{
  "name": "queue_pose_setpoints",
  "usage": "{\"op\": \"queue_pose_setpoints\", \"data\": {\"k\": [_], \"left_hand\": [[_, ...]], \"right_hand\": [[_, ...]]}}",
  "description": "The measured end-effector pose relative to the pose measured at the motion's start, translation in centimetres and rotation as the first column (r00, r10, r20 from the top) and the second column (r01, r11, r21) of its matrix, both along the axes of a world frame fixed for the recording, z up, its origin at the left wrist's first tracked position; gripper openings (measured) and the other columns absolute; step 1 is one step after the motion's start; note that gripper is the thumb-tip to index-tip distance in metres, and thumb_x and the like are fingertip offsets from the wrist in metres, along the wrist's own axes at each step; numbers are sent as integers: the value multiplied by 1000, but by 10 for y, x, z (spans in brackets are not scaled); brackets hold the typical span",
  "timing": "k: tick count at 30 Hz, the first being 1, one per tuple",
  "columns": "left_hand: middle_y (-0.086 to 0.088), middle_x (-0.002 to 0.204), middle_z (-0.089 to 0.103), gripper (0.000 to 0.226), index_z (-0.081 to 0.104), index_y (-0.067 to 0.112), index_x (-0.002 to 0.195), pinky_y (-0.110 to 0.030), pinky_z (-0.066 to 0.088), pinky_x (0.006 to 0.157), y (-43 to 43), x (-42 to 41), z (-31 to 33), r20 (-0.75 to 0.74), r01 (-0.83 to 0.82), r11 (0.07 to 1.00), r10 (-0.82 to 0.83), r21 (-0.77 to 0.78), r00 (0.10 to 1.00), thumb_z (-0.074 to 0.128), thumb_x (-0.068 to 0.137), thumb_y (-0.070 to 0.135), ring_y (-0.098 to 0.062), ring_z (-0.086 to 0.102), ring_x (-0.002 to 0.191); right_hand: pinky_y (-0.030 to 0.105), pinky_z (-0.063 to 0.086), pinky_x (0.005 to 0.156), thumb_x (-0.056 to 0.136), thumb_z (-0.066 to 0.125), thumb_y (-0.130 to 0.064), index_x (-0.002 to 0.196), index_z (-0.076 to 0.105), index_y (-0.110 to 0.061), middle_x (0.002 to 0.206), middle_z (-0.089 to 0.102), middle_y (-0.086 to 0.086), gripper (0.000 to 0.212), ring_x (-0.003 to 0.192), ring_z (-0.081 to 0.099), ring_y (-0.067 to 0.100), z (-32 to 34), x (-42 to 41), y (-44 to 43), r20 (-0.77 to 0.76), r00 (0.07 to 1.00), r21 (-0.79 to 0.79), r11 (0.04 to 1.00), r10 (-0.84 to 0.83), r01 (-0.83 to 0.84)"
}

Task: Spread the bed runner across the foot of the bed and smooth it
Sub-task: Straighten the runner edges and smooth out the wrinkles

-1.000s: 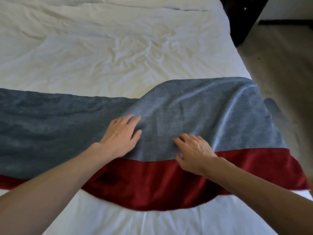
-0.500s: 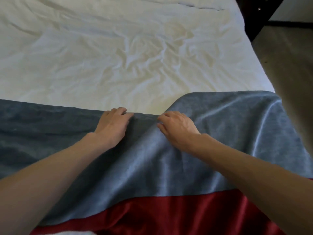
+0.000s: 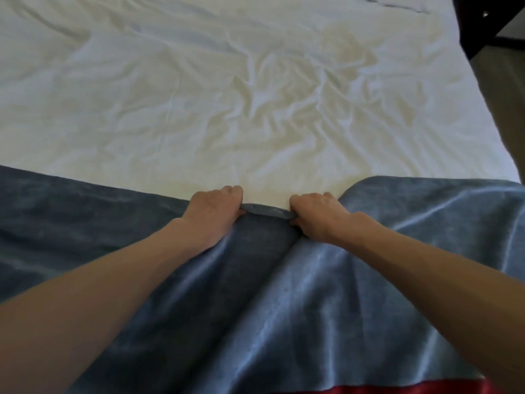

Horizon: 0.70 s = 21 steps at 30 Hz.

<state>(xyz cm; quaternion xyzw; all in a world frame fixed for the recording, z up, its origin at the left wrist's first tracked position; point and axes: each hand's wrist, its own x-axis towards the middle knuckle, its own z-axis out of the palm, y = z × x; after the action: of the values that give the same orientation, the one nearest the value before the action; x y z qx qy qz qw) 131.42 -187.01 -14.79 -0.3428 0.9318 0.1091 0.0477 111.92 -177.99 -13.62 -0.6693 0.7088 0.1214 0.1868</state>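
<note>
Head view: bed runner (image 3: 255, 294) lies across the near end of the bed (image 3: 170, 95), long axis left-to-right, grey-blue face up, with a red band (image 3: 412, 389) along its near edge at the bottom of frame. The far hem runs roughly straight on the left, dips at centre, then humps up toward the right side of the bed. Left hand (image 3: 214, 207) and right hand (image 3: 318, 216) both grip that far hem at the dip, fingers curled over the edge and a short stretch of rolled hem between them. Folds fan out from the two grips toward the camera. The bed surface beyond is white and wrinkled. Right of the bed: floor (image 3: 505, 89) and dark furniture (image 3: 477, 24) in the top corner.
</note>
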Motion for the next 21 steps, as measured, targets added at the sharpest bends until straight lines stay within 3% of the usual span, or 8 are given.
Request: {"op": "queue_pose_setpoints", "data": {"k": [5, 12, 15, 17, 19, 21], "left_hand": [[-8, 88, 63, 23, 45, 15, 93, -38, 41, 63, -50, 22, 7, -76, -130, 985, 122, -117, 990, 44, 94, 38, -34, 61, 76], [-11, 91, 57, 25, 52, 13, 96, -37, 37, 59, -92, 31, 10, 14, -165, 942, 177, -293, 984, 45, 95, 36, -34, 57, 75], [-15, 107, 51, 19, 54, 10, 106, -42, 35, 74, -83, 18, 8, 90, -229, 926, 266, -300, 960, 50, 91, 20, -35, 50, 95], [-20, 126, 45, 38, 50, 6, 121, -49, 31, 93, -66, 12, 6, 40, -176, 934, 198, -311, 979, 52, 86, 20, -38, 42, 115], [-22, 146, 30, 59, 34, 5, 138, -54, 18, 110, -40, 10, -1, -6, -61, 954, 62, -294, 998, 41, 89, 36, -37, 24, 135], [-20, 154, 13, 70, 20, 6, 146, -54, 7, 115, -18, 12, -11, 56, 21, 971, -8, -239, 998, 24, 90, 49, -34, 8, 143]], "right_hand": [[36, 33, 62, 97, 46, -28, 91, 32, -16, 92, 63, 14, 20, 78, 58, 36, 7, 18, -44, 148, 988, -221, 972, -44, 77], [35, 32, 71, 98, 44, -24, 105, 42, -11, 101, 59, 12, 15, 81, 48, 28, -4, 39, -97, 102, 989, -297, 946, -108, 134], [41, 32, 94, 97, 44, -33, 120, 44, -10, 122, 48, 17, 32, 110, 44, 33, -21, 45, -90, -17, 982, -313, 934, -190, 175], [49, 10, 114, 97, 37, -41, 140, 30, -10, 146, 26, 25, 53, 135, 23, 39, -31, 50, -76, -49, 972, -339, 920, -228, 199], [50, -7, 114, 96, 28, -48, 149, 11, -12, 156, 1, 24, 66, 144, -1, 38, -40, 53, -60, -51, 979, -351, 922, -196, 166], [50, -8, 113, 94, 22, -54, 151, 2, -16, 157, -6, 21, 71, 144, -8, 36, -49, 51, -48, -49, 983, -316, 936, -176, 152]]}}
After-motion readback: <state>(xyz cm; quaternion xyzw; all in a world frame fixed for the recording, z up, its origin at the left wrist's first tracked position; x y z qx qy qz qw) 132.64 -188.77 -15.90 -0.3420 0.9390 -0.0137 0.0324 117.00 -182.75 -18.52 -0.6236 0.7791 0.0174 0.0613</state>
